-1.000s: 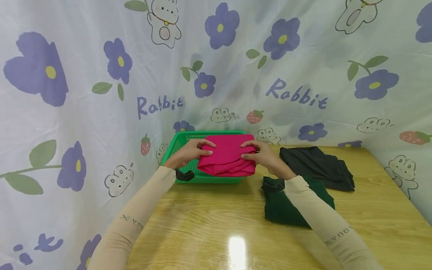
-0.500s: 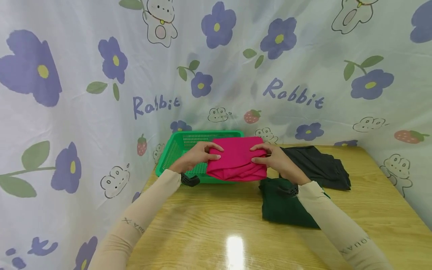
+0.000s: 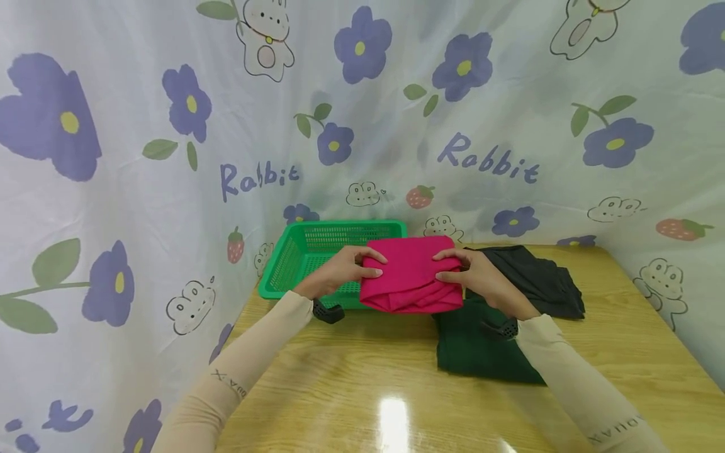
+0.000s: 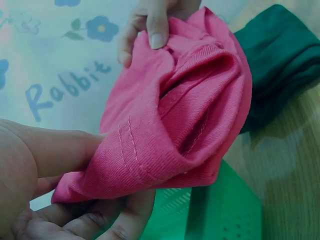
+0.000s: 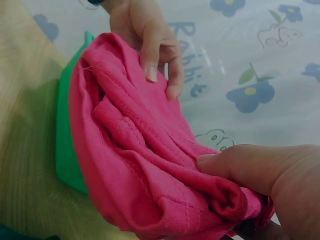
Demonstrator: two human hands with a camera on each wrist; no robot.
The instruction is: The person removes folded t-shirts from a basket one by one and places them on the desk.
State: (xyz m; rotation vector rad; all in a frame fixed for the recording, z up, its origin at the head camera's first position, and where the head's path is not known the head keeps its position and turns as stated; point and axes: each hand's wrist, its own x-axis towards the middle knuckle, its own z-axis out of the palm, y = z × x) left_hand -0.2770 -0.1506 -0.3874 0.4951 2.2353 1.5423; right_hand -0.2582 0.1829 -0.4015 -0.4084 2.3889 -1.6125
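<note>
A folded pink garment [image 3: 410, 270] with stitched seams is held up between both hands, in front of the basket's right part. My left hand [image 3: 342, 270] grips its left edge, thumb on the near face and fingers around the other side, as the left wrist view shows. The right hand [image 3: 481, 277] pinches the opposite edge; in the right wrist view the thumb [image 5: 235, 165] presses on the layered folds [image 5: 165, 175]. Behind and left of the garment stands a green perforated plastic basket [image 3: 272, 270], its right part partly covered by the garment.
A folded dark green cloth [image 3: 476, 346] lies on the wooden table [image 3: 340, 377] beneath the right wrist. Farther back on the right is a dark grey folded cloth [image 3: 538, 280]. A patterned curtain [image 3: 362, 126] hangs behind and to the left.
Both hands have carried the pink garment rightward and slightly nearer, away from over the basket, uncovering more of its inside. The dark cloths have stayed in place.
</note>
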